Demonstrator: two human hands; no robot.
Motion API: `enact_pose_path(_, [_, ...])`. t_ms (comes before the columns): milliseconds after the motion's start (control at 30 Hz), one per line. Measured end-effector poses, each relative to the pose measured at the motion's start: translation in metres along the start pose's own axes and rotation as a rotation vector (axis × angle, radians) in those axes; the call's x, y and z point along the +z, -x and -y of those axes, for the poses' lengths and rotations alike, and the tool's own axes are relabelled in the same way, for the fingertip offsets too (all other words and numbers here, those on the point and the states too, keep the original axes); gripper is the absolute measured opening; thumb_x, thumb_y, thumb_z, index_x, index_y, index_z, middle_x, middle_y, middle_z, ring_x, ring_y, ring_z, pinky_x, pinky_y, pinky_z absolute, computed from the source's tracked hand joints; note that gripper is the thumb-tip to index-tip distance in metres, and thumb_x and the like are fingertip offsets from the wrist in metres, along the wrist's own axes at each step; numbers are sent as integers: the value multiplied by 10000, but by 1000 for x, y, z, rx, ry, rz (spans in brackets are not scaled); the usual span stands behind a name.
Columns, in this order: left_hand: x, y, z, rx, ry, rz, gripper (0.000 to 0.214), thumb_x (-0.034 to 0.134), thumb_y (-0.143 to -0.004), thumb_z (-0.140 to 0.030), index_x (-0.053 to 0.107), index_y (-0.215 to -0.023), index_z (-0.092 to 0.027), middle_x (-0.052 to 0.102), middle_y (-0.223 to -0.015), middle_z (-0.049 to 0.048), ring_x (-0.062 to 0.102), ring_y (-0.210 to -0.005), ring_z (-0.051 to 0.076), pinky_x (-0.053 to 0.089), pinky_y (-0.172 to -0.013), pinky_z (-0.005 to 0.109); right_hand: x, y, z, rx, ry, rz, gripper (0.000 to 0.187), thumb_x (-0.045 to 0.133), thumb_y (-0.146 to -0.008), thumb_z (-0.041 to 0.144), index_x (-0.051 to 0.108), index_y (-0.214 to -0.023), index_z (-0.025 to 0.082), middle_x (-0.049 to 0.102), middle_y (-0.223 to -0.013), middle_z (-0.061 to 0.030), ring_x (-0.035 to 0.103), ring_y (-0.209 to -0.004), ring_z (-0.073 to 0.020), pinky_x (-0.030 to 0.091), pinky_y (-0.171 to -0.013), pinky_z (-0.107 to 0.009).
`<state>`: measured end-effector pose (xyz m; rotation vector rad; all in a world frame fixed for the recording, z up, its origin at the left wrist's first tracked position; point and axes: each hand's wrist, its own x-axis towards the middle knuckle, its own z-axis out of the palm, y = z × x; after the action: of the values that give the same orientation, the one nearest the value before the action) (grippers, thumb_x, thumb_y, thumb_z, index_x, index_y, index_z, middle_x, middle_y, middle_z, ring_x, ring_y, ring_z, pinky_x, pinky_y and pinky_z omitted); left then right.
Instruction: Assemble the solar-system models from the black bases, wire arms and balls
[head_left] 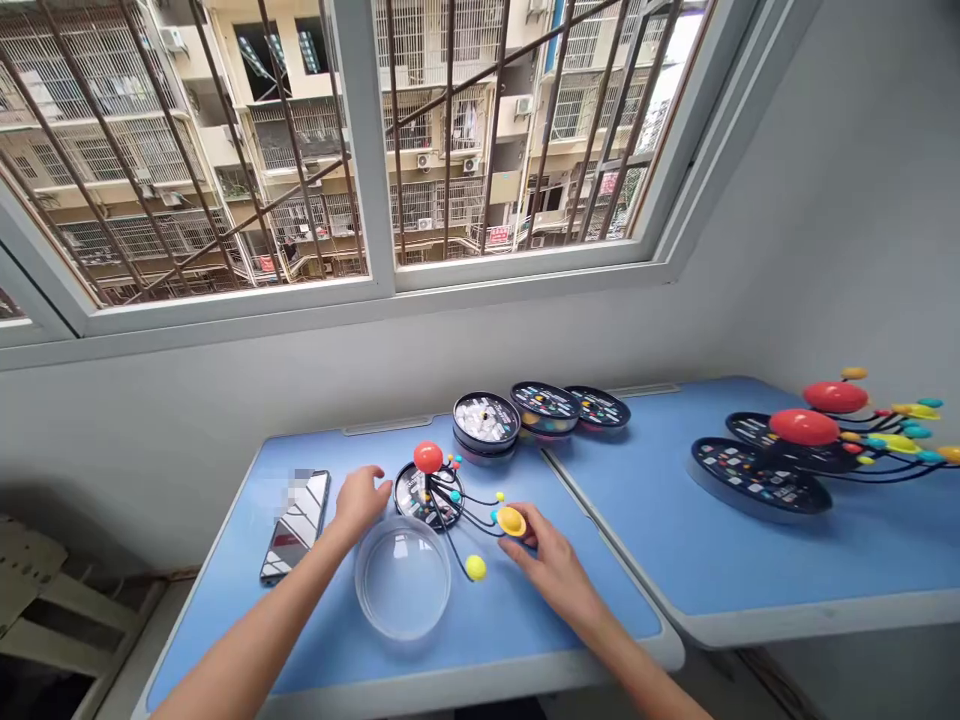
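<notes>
**Forearms [281, 612] cross the worktop's [525, 630] near edge**

Blue surface stretches from the clear dish [403, 595] to the right edge. Beyond stands a planet model [429, 484]: black base [412, 497], curved rods [455, 552], red ball [428, 457]. The left hand [363, 499] is beside the base, fingers slightly parted; the right hand's [546, 553] fingers pinch a yellow ringed ball [511, 521].

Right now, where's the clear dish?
In the head view, the clear dish is left of centre on the table, right of the phone, nearer than the black base.
</notes>
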<state>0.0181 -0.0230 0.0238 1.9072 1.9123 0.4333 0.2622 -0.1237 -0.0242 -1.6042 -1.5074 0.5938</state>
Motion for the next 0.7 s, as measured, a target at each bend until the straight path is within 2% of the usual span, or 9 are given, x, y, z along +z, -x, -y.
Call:
enact_pose_path(100, [11,-23,-8,-29,30,68,153,618,-712,-226,672,-826,-139,660,-594,54,632,-630,202,410,-575,251,-2,4,-3,2,-20,-36,239,528,-702,348,559,-907,229,642,-791,-34,595,-723,-217,489,-688,-335])
enact_pose_path(200, [21,-31,-12,-50,58,125,75,630,-736,-203,637,-733,-128,575,-476,-10,570,-489,140,404,-524,237,-5,9,-6,5,-46,-20,194,509,-721,336,570,-865,222,646,-766,-36,605,-708,-212,491,-686,-326])
enact_pose_path(400, [20,-31,-12,-94,141,197,287,511,-870,-344,568,-705,-116,526,-537,-61,468,-417,56,424,-455,204,-9,10,-5,24,-113,-28,173,480,-732,325,577,-820,212,658,-760,-50,624,-704,-216,501,-684,-329])
enact_pose_path(533, [14,-34,-12,-136,244,166,291,500,-877,-341,558,-707,-112,507,-539,-62,438,-401,44,393,-411,181,-9,10,-1,35,-114,-67,159,476,-713,317,582,-781,221,662,-731,-44,626,-673,-214,500,-663,-321])
enact_pose_path(700, [7,-33,-18,-198,393,112,231,498,-882,-317,570,-814,-108,551,-638,-34,480,-460,50,419,-431,181,-3,11,-3,47,-134,-81,162,505,-674,301,596,-773,210,646,-710,-29,593,-631,-192,483,-638,-302])
